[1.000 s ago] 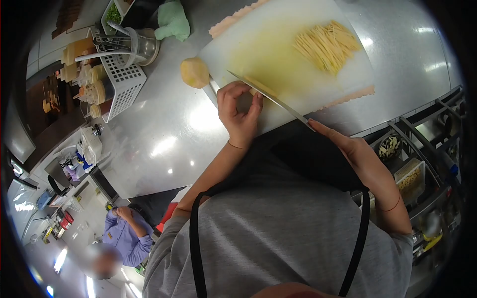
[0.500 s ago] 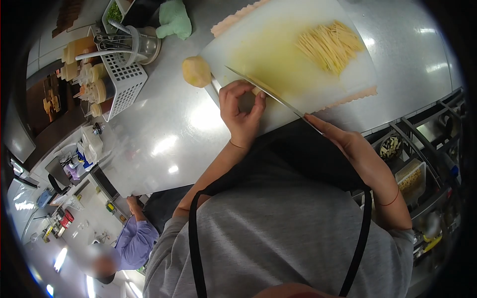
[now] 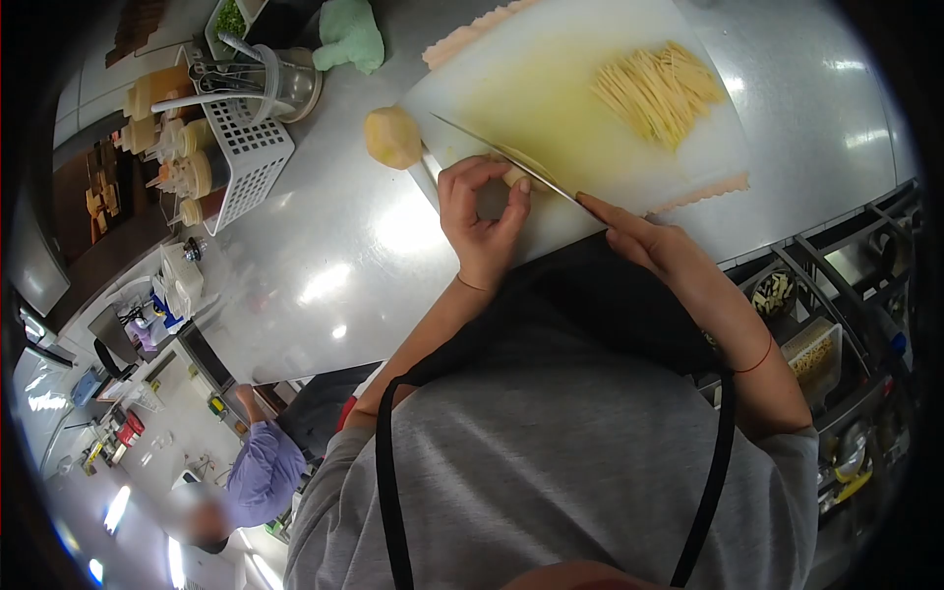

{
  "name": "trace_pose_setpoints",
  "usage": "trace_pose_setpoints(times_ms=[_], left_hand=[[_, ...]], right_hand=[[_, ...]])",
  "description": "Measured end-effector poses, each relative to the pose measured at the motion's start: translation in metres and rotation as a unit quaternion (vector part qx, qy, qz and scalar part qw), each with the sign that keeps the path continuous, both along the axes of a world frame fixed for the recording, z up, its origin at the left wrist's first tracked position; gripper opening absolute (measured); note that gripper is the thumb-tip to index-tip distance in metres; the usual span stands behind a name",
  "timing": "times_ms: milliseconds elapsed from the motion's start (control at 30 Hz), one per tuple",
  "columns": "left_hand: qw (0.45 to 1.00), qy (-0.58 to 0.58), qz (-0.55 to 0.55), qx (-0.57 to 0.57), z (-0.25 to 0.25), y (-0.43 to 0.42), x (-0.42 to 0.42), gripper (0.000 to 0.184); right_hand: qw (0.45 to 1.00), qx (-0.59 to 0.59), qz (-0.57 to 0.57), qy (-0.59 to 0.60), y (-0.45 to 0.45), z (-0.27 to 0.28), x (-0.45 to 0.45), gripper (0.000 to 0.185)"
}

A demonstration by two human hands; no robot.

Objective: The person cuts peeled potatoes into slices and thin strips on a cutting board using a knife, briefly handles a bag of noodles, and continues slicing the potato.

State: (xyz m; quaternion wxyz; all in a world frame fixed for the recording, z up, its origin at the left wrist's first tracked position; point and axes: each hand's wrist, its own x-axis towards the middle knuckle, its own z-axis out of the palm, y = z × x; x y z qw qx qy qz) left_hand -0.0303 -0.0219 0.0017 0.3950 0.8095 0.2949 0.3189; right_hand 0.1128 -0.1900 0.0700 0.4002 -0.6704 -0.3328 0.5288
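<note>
My right hand (image 3: 649, 236) is wrapped around the handle of a long kitchen knife (image 3: 551, 182), whose tip points up and left. Its blade lies against a pale yellow piece of potato (image 3: 515, 177) on the white cutting board (image 3: 580, 25). With bent fingers and thumb, my left hand (image 3: 482, 211) grips that piece right beside the blade. A thin slice shows on the far side of the knife. At the right of the board is a heap of thin potato strips (image 3: 659, 93). One peeled potato (image 3: 393, 138) sits just off the board's left corner.
A white perforated basket (image 3: 251, 162) with squeeze bottles and a jar of utensils (image 3: 290, 84) stands at the left, near a green cloth (image 3: 349, 39). Food containers (image 3: 811, 349) are below the counter's right edge. A co-worker in a purple shirt (image 3: 265, 472) is at lower left.
My right hand and the knife have slid up and to the left, away from my body. My left hand stays almost in place on the potato piece.
</note>
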Motion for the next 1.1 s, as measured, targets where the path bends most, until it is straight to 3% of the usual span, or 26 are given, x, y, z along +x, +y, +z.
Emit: trace_pose_setpoints(times_ms=[167, 267, 367, 433, 600, 1100], left_hand=[[1.0, 0.014, -0.021, 0.011, 0.003, 0.002, -0.002, 0.025], [0.999, 0.023, -0.038, 0.008, 0.003, 0.002, -0.004, 0.024], [0.999, 0.026, -0.039, 0.005, 0.004, 0.002, -0.003, 0.023], [0.999, 0.024, -0.039, 0.001, 0.004, 0.001, -0.002, 0.022], [1.0, -0.01, -0.001, -0.012, -0.001, 0.0, -0.002, 0.019], [0.999, 0.022, -0.037, -0.004, 0.002, 0.002, -0.006, 0.017]], right_hand=[[0.998, 0.051, -0.019, -0.039, -0.02, -0.004, 0.001, 0.041], [0.979, -0.142, -0.016, 0.144, -0.028, 0.013, 0.009, 0.042], [0.983, -0.125, -0.051, 0.123, -0.035, 0.014, 0.004, 0.042], [0.997, 0.036, -0.064, 0.032, -0.038, 0.011, -0.005, 0.041], [0.999, 0.024, -0.035, 0.029, -0.04, 0.021, -0.011, 0.044], [0.999, -0.014, -0.023, 0.02, -0.049, 0.026, -0.008, 0.047]])
